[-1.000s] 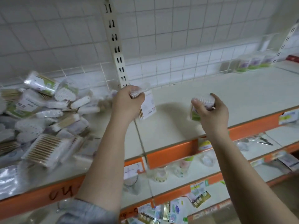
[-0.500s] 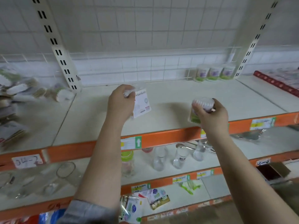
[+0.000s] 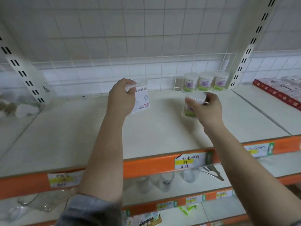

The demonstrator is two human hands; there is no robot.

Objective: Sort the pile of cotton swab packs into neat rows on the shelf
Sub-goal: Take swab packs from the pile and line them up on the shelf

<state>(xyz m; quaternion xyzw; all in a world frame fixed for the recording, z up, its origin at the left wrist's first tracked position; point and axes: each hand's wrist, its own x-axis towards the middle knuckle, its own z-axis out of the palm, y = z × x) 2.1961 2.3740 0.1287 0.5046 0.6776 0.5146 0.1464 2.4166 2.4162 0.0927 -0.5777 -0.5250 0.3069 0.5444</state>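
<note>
My left hand [image 3: 122, 97] pinches a flat swab pack [image 3: 141, 99] by its crinkly top at frame centre; my right hand [image 3: 206, 108] grips a round tub [image 3: 193, 103], probably rigid plastic. Both seem light; the three tubs [image 3: 206, 82] stand just behind.

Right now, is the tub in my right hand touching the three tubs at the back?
Apart. The head view shows the held tub hanging nearer than the three tubs.

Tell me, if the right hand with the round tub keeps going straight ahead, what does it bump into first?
Probably the row of three tubs at the back of the shelf. The right hand and its round tub point toward them, though one view leaves the depth unsure.
</note>
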